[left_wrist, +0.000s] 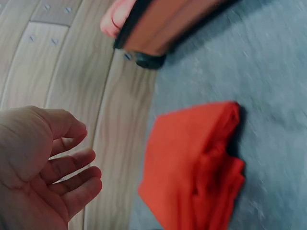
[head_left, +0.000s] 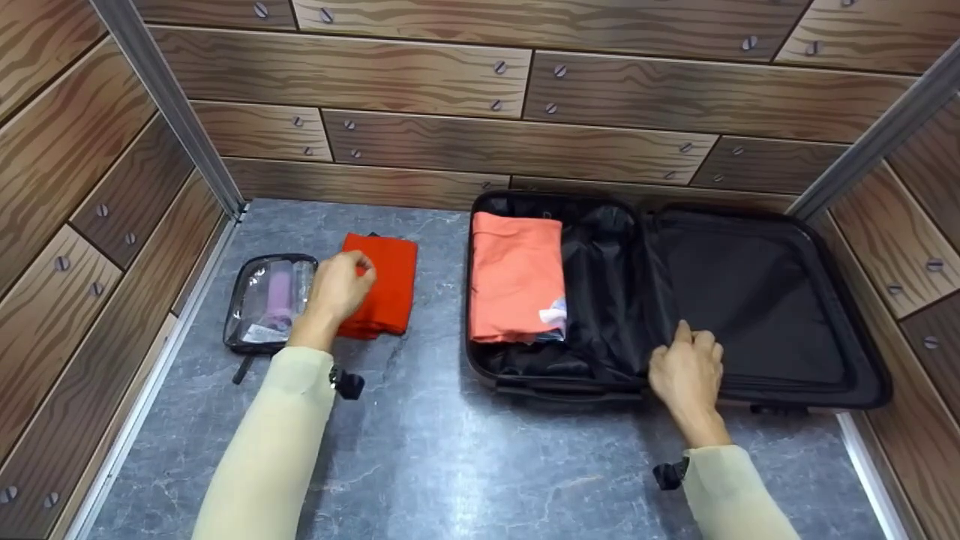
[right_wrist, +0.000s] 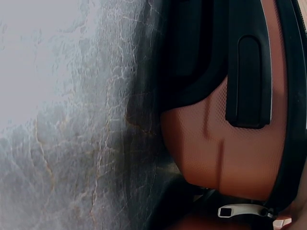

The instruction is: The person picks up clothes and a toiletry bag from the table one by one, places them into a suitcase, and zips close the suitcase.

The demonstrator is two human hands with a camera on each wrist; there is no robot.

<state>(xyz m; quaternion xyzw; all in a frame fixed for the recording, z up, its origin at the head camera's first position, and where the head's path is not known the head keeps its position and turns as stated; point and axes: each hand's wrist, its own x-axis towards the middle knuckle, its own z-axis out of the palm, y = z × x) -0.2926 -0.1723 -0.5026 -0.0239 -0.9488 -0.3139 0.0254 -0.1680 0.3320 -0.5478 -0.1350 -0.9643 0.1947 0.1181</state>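
Observation:
My left hand (head_left: 339, 289) hovers over the left part of a folded red cloth (head_left: 391, 285), its fingers loosely bent and nothing in them; in the left wrist view the hand (left_wrist: 53, 167) is apart from the red cloth (left_wrist: 184, 167). My right hand (head_left: 688, 371) rests at the near edge of an open suitcase (head_left: 570, 390), by the hinge between its halves, fingertips on the black lining. A folded coral cloth (head_left: 516, 274) lies in the suitcase's left half. The right wrist view shows the suitcase's brown shell (right_wrist: 230, 158), with the right hand barely in frame.
A clear pouch (head_left: 253, 300) with a black rim, holding a purple item (head_left: 280, 289), lies left of the red cloth. The suitcase's right half (head_left: 757, 300) lies flat near the right wall. Wood-patterned walls (head_left: 420, 75) enclose the grey floor (head_left: 450, 457).

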